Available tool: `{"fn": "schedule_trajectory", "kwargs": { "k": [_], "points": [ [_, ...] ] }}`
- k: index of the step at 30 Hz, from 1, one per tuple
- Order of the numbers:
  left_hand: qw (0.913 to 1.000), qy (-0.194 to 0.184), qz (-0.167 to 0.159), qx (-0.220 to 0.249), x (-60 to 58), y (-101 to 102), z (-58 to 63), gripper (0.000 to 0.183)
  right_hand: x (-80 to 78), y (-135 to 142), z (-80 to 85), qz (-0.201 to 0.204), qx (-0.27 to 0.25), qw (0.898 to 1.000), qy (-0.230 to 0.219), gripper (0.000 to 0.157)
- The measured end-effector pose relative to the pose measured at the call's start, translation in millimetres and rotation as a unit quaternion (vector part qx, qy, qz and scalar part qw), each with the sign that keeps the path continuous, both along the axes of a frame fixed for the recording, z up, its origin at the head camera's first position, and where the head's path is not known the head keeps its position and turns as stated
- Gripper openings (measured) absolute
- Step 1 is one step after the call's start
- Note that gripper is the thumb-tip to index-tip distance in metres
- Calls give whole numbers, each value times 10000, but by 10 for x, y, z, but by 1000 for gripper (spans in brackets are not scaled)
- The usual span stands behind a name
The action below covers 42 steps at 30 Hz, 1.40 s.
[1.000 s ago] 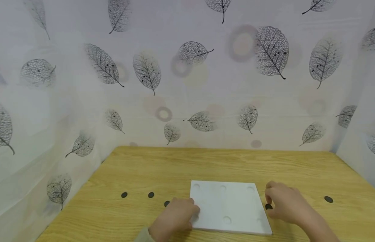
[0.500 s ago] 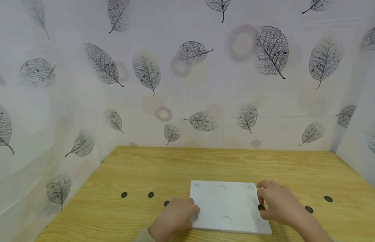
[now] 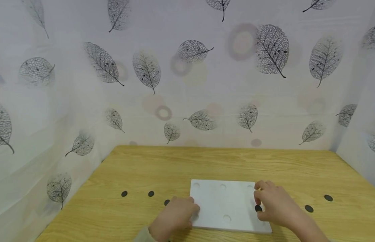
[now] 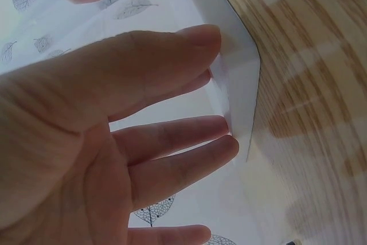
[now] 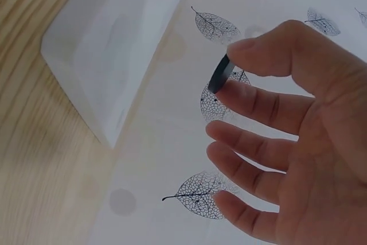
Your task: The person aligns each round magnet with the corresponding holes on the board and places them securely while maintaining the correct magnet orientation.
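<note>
A white rectangular board (image 3: 223, 203) with shallow round recesses along its far and near edges lies on the wooden table. My left hand (image 3: 176, 213) rests at its left edge near the front corner; in the left wrist view the fingers (image 4: 183, 170) look fairly straight and touch the board's edge. Over the board's right side, my right hand (image 3: 275, 205) pinches a small black disc (image 3: 258, 208) between thumb and index finger. The right wrist view shows this disc (image 5: 221, 74) tilted on edge, its other fingers loosely bent. The near right recess is hidden by the right hand.
Left of the board lie a black disc (image 3: 124, 194), another disc (image 3: 151, 194) and a third disc (image 3: 167, 202) partly behind my left hand. To the right are two more discs, one nearer (image 3: 309, 208) and one farther (image 3: 328, 198). Leaf-patterned cloth (image 3: 187, 84) encloses the table (image 3: 163, 164).
My right hand has moved left with the pinched disc, from beside the board's right edge to over it. A disc behind the right forearm has come into view. The left hand stays put.
</note>
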<state>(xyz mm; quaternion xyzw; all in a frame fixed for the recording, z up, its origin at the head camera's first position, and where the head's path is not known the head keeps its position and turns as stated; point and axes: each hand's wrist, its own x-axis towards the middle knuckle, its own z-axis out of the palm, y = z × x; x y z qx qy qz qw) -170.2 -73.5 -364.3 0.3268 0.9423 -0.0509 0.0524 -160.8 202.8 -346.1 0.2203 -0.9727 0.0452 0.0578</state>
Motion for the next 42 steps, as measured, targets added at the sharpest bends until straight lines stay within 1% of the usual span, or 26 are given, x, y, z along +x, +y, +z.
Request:
{"fn": "schedule_trajectory", "kwargs": {
  "k": [6,13,19,26,29,32,36,42],
  "points": [
    [9999,-93,46,10,-2,2,12,24,-29,-22,-45,-50,98,9997,-213,26],
    [9993,-310,175,139,-2,-3,19,24,-54,-37,-90,-279,91,9965,-785,30],
    [9996,-204,135,129,11,3,11,23,-68,-45,-135,-450,239,9923,-1129,33],
    [9996,-228,128,56,-7,9,8,24,-57,-34,-227,-378,352,9939,-974,34],
    [9996,-248,141,50,-7,9,10,24,-50,-30,-247,-353,348,9932,-1050,33],
    [9996,-244,129,39,-5,11,18,24,-51,-28,-253,-402,364,9910,-1225,32],
    [9999,-149,83,1,-6,6,22,22,-72,-30,-258,-484,373,9885,-1383,31],
    [9999,-121,63,-6,-2,-6,16,23,-86,-38,-280,-483,455,9882,-1378,31]
  ]
}}
